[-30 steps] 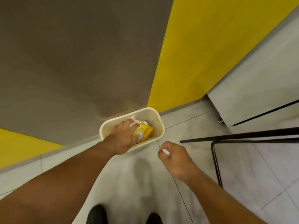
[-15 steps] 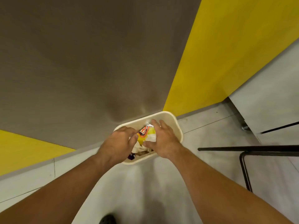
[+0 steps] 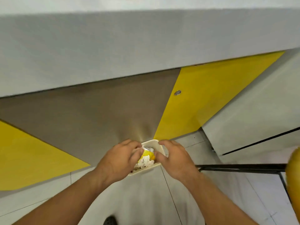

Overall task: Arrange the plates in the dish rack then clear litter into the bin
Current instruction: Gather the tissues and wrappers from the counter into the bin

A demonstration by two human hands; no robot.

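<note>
Both hands have stayed over the bin (image 3: 155, 142) since the earlier frame, the right one shifting toward its right rim, and the view has tipped up to take in the counter (image 3: 146, 46) edge. Left fingers (image 3: 134, 146) curl down, tips at the litter (image 3: 146, 157) (yellow wrapper, white paper, a bit of foil) heaped in the bin; whether they pinch it I cannot tell. Right fingers (image 3: 164, 143) bend over the far right rim, thumb against the yellow wrapper; a true grip cannot be made out either. The left hand (image 3: 118, 161) and right hand (image 3: 176, 159) sit knuckles-up, forearms reaching in from below. The bin stands on the floor (image 3: 146, 200) against the cabinet front (image 3: 97, 119), with a black frame (image 3: 243, 167) to its right.
</note>
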